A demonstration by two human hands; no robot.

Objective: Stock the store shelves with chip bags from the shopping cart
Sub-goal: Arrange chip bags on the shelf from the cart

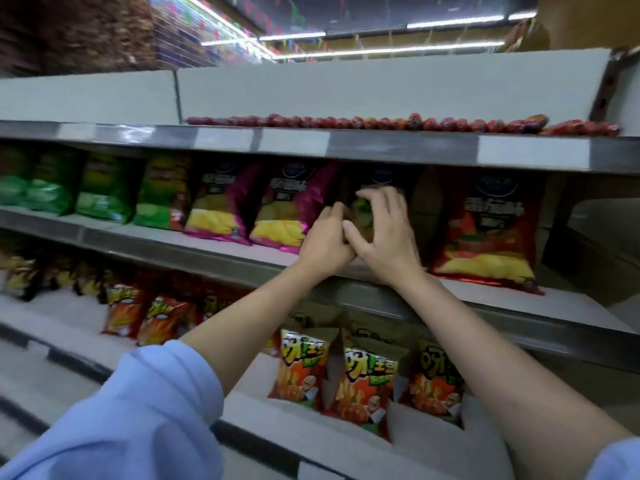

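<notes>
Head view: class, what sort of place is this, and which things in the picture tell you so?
Most likely a shop's snack aisle: tiered shelves with label strips, rows of chip bags facing out, and strip lights overhead.

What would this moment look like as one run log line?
step: placing | left hand: holds dark chip bag | right hand: holds same bag | spot: middle shelf

Glossy foil bags (485, 233), metal shelf edge (381, 147)
</notes>
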